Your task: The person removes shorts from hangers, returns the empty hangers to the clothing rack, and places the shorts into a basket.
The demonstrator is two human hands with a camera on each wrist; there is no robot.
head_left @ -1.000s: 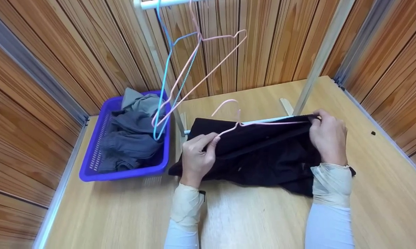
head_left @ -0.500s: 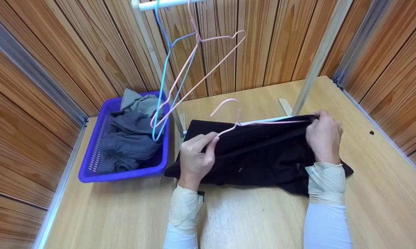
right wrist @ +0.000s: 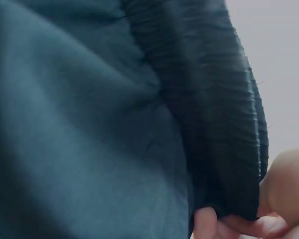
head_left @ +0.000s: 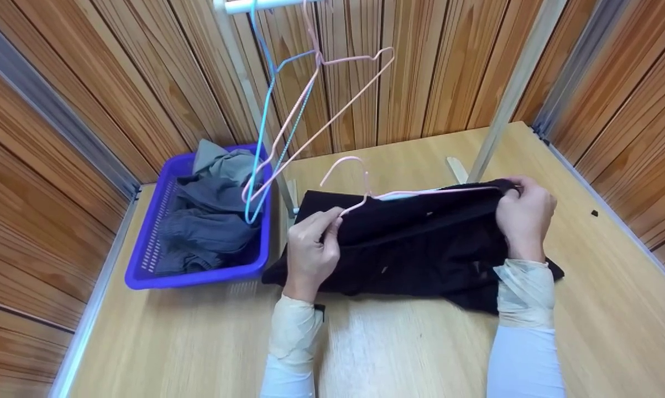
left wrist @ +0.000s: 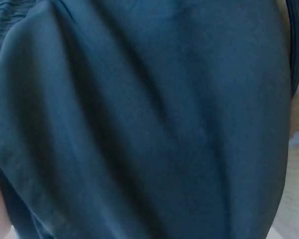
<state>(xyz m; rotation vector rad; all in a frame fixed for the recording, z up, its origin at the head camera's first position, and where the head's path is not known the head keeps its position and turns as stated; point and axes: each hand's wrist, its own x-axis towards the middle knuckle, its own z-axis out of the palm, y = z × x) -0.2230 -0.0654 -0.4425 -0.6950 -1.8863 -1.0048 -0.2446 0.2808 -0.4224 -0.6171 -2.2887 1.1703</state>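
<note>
A black garment point(head_left: 409, 260) with a gathered elastic waistband point(right wrist: 204, 99) spreads across the table in front of me. My left hand point(head_left: 313, 251) pinches the left arm of a pink hanger point(head_left: 368, 193) between thumb and fingers. The hanger's hook stands above the cloth, and its right arm runs along the top edge of the garment. At the right end, my right hand point(head_left: 524, 215) grips the waistband where the hanger's tip disappears. Dark cloth point(left wrist: 154, 119) fills most of the left wrist view. The hanger's lower part is hidden by the garment.
A purple basket point(head_left: 199, 283) with grey and dark clothes point(head_left: 210, 221) stands at the left. A blue hanger point(head_left: 263, 121) and another pink hanger point(head_left: 354, 99) hang from the white rail point(head_left: 268, 5) above. The rack's right post point(head_left: 514, 88) rises behind the garment.
The pink hanger's hook has shifted a little to the left. Both hands keep their holds with only slight movement.
</note>
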